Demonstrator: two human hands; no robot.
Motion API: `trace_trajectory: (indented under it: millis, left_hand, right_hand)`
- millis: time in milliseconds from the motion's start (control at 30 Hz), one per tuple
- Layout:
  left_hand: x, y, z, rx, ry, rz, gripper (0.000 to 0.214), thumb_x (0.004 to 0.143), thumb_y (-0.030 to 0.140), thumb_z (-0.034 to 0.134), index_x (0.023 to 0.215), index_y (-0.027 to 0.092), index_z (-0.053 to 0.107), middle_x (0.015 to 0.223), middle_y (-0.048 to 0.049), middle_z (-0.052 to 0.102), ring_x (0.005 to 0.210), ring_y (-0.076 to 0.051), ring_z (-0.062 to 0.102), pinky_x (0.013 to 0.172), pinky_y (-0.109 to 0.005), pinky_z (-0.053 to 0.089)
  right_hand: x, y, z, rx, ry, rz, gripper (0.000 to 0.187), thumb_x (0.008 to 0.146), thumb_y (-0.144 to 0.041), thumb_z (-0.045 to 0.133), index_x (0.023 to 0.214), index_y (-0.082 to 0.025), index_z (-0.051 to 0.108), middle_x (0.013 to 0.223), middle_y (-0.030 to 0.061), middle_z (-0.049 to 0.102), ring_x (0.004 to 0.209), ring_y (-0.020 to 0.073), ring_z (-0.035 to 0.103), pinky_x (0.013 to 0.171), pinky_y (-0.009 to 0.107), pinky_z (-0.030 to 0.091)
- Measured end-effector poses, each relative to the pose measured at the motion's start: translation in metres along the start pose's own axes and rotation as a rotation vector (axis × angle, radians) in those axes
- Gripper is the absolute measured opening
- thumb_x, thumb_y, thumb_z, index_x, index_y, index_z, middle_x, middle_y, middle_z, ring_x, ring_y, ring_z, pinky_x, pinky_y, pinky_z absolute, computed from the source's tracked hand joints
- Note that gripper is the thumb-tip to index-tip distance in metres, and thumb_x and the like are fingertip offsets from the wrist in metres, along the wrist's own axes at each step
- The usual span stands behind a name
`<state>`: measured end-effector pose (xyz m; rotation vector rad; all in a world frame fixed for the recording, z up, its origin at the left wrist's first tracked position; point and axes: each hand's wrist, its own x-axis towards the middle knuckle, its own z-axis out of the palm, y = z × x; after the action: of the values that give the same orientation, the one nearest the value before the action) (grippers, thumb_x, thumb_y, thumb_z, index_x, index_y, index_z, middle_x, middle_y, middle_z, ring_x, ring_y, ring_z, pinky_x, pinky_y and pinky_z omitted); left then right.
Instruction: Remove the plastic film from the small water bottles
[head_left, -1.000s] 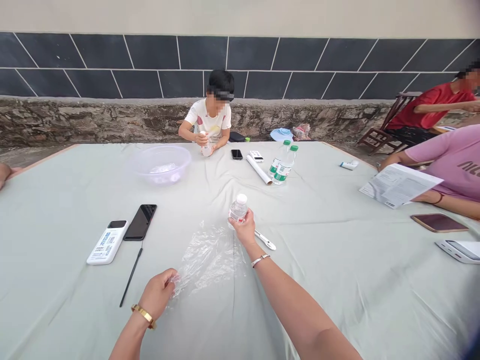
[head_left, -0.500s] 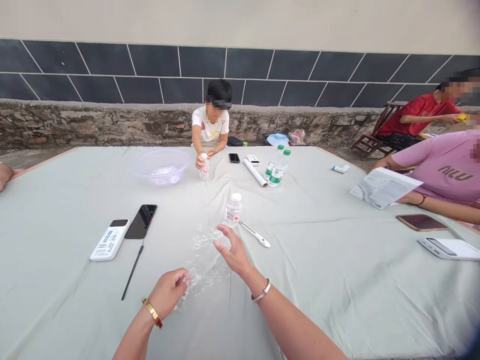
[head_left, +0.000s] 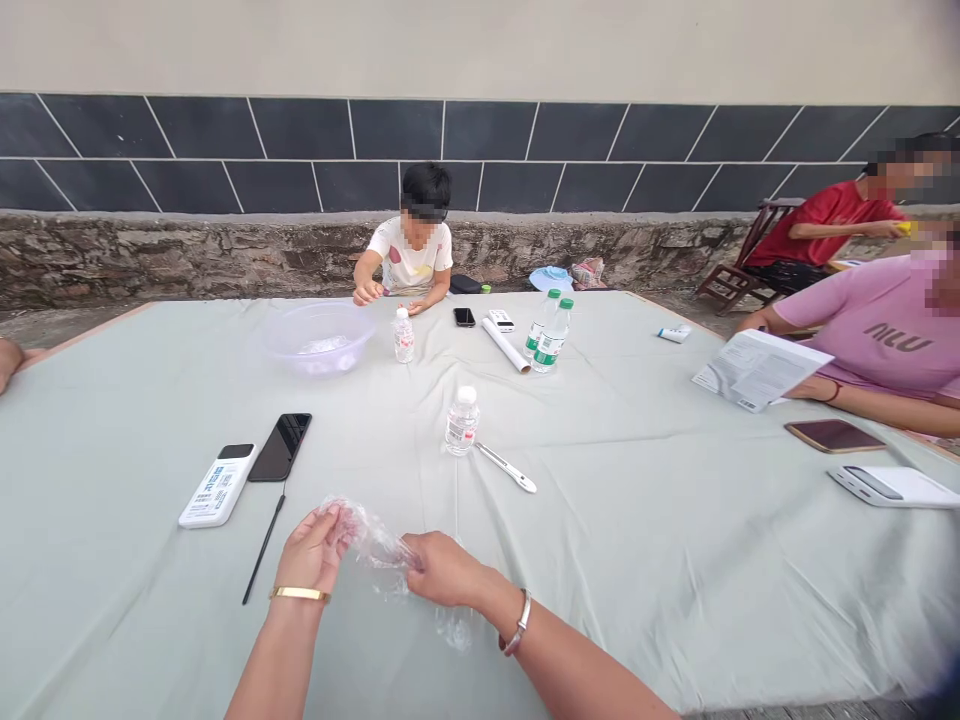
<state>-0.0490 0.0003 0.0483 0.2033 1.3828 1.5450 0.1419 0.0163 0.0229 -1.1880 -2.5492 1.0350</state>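
A crumpled sheet of clear plastic film [head_left: 373,540] stretches between my two hands, just above the table. Its left end is pinched in the fingers of my left hand [head_left: 315,548], which wears a gold bracelet. My right hand [head_left: 444,568], with a silver bangle, is closed around the film's other side, and a loose end hangs below it. Beyond my hands a small clear bottle with a white cap [head_left: 462,422] stands upright. A white utility knife [head_left: 507,468] lies beside the bottle's base.
On the left lie a black phone [head_left: 280,447], a white power bank [head_left: 217,486] and a black strap [head_left: 264,548]. Farther off are a purple basin [head_left: 319,340], another small bottle [head_left: 403,336], a white roll [head_left: 506,345] and two green-capped bottles [head_left: 553,335]. People sit around the table.
My right hand, open over the film before, has come down toward me and closed on it. My left hand has lifted the film off the table. The person opposite has let go of their bottle.
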Motion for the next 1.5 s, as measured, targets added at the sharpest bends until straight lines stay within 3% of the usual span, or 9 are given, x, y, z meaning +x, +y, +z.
trace_trajectory:
  millis: [133,267,367,567,700,767,967,1267,1500]
  left_hand:
    - [0.005,-0.008,0.008,0.147,0.082,0.197,0.018,0.069,0.028,0.070,0.081,0.019,0.059,0.085,-0.0024,0.066,0.084,-0.017,0.063,0.083,-0.032,0.049]
    - [-0.008,-0.014,0.015,0.663,-0.367,0.399,0.041,0.072,0.058,0.058,0.077,0.018,0.066,0.081,-0.0046,0.066,0.081,-0.021,0.058,0.077,-0.032,0.046]
    - [-0.018,-0.019,0.023,0.604,-0.612,0.362,0.047,0.071,0.064,0.057,0.072,0.017,0.062,0.070,-0.0020,0.058,0.067,-0.016,0.051,0.063,-0.027,0.043]
    - [-0.009,-0.019,0.035,0.062,-0.299,-0.012,0.037,0.059,0.044,0.075,0.075,0.020,0.052,0.066,0.0048,0.054,0.061,-0.010,0.052,0.057,-0.023,0.043]
    - [0.012,-0.016,0.031,-0.053,-0.150,-0.169,0.035,0.054,0.028,0.075,0.079,0.021,0.051,0.074,0.0040,0.060,0.065,-0.011,0.059,0.052,-0.021,0.044]
    - [0.019,-0.016,0.029,-0.043,-0.120,-0.197,0.037,0.053,0.025,0.074,0.083,0.022,0.052,0.077,0.0025,0.063,0.065,-0.012,0.061,0.049,-0.021,0.044]
    - [0.029,-0.034,0.031,0.087,-0.202,-0.162,0.040,0.057,0.036,0.074,0.088,0.021,0.055,0.067,0.0048,0.057,0.058,-0.011,0.056,0.052,-0.022,0.044]
    - [0.037,-0.076,0.030,0.623,-0.308,0.093,0.019,0.066,0.038,0.064,0.076,0.022,0.058,0.069,0.0010,0.054,0.062,-0.016,0.049,0.060,-0.025,0.041]
    - [0.034,-0.088,0.030,0.696,-0.361,0.253,0.014,0.074,0.037,0.056,0.070,0.024,0.056,0.065,-0.0001,0.051,0.058,-0.016,0.045,0.058,-0.026,0.040]
  right_hand:
    - [-0.007,-0.018,-0.010,-0.320,0.037,-0.085,0.021,0.067,-0.003,0.049,0.077,-0.019,0.057,0.060,-0.0002,0.056,0.057,0.0159,0.051,0.065,0.030,0.036]
    - [0.001,-0.028,-0.031,0.026,0.376,-0.117,0.025,0.074,-0.011,0.052,0.095,-0.022,0.059,0.082,0.0031,0.062,0.074,0.0179,0.057,0.072,0.032,0.042]
    - [0.013,-0.028,-0.035,0.358,0.606,-0.077,0.013,0.076,-0.021,0.059,0.088,-0.024,0.060,0.094,0.0045,0.059,0.084,0.0180,0.057,0.074,0.031,0.047]
    - [0.010,-0.003,-0.035,0.579,0.417,-0.160,0.045,0.078,-0.040,0.064,0.120,-0.028,0.055,0.126,0.0073,0.052,0.115,0.0226,0.051,0.092,0.038,0.046]
    - [0.014,0.055,-0.065,0.411,0.897,0.231,0.056,0.075,-0.042,0.063,0.127,-0.027,0.048,0.124,0.0105,0.051,0.090,0.0216,0.057,0.080,0.042,0.049]
    - [0.027,0.083,-0.079,0.354,0.963,0.385,0.074,0.064,-0.043,0.071,0.130,-0.025,0.043,0.123,0.0115,0.051,0.076,0.0196,0.057,0.074,0.042,0.049]
    - [0.085,0.117,-0.085,0.240,0.875,0.476,0.043,0.063,-0.039,0.069,0.101,-0.024,0.056,0.093,0.0042,0.064,0.085,0.0249,0.060,0.075,0.038,0.047]
    - [0.201,0.181,-0.130,0.351,1.075,0.465,0.067,0.067,-0.037,0.067,0.126,-0.018,0.043,0.113,0.0109,0.061,0.093,0.0227,0.061,0.080,0.035,0.048]
    - [0.271,0.224,-0.180,0.387,1.150,0.444,0.066,0.071,-0.031,0.064,0.131,-0.017,0.041,0.117,0.0116,0.060,0.097,0.0202,0.057,0.083,0.033,0.047]
